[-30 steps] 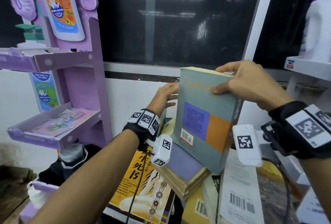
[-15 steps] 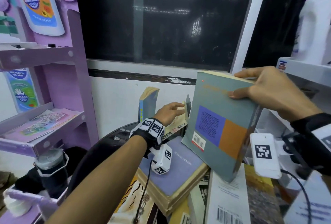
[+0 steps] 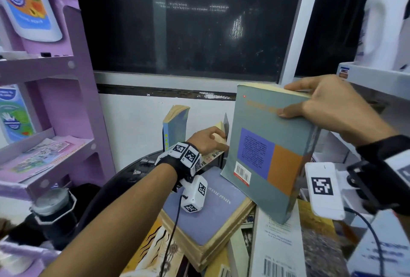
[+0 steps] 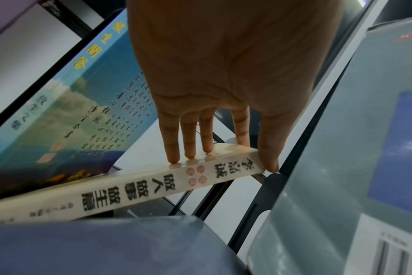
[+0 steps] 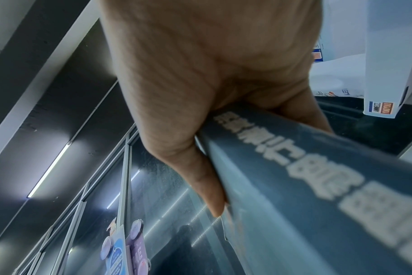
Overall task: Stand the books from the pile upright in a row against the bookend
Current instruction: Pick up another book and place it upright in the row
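Right now the thumb (image 5: 212, 195) of the right hand (image 3: 332, 108) lies along one cover of the grey book (image 3: 273, 150) and the fingers wrap its top edge, so that hand is clamped on the upper corner only. The book hangs tilted at centre right of the head view, its lower corner above the pile (image 3: 206, 217). Held so high, it could swing or slip and, I judge, knock the pile.

In the left wrist view the left hand (image 4: 223, 74) has its fingertips (image 4: 173, 158) spread along the spine of the cream book (image 4: 139, 188) with the thumb at its end, steadying it. That book leans steeply at the middle of the frame. If the hand lifts off, it would likely fall flat.

Further back, the blue book (image 3: 175, 126) stands upright near the white wall, apart from the cream one. A dark bookend (image 3: 225, 124) shows just right of the left hand. Sliding the grey book into that narrow gap could push it or topple the leaning book.
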A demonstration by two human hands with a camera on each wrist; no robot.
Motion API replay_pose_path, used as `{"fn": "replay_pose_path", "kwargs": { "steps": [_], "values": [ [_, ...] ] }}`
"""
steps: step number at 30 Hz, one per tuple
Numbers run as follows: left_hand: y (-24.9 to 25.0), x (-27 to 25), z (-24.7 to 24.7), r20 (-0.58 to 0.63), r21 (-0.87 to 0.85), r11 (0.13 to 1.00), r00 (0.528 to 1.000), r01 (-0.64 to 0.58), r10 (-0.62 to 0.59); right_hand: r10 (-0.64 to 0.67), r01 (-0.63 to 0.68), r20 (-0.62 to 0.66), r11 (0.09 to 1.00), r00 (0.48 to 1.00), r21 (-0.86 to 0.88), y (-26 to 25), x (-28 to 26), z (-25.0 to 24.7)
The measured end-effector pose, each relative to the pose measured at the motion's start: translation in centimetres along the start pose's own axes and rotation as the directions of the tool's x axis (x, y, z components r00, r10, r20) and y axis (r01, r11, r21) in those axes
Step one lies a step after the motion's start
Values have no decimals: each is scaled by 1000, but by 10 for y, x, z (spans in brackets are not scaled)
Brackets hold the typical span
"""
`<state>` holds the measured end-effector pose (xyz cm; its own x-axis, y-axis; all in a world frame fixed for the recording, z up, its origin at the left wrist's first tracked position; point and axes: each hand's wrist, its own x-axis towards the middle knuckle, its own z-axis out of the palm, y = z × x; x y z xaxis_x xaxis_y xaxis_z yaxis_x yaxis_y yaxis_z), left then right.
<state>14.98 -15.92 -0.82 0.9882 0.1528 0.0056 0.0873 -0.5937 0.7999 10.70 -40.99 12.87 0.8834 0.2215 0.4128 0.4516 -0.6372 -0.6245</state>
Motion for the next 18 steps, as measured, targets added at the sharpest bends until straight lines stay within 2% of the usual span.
{"fn": "replay_pose_path", "kwargs": {
  "steps": [5,9,13,18],
  "values": [
    [2,-5,-8,-53,69,997,998,-20,24,4,-4,-4,1000,1000,-1,-4,-1,2],
    [1,-12,-23,-166,167,985,983,-48,76,-4,4,-5,1000,1000,-2,-9,-2,5],
    [-2,-19,-40,-308,318,944,932,-91,194,-26,26,-4,1000,1000,9,-16,-2,10],
    [-9,-24,-59,-362,535,843,885,-60,293,-45,45,5,998,999,47,-28,1,24]
  ]
}}
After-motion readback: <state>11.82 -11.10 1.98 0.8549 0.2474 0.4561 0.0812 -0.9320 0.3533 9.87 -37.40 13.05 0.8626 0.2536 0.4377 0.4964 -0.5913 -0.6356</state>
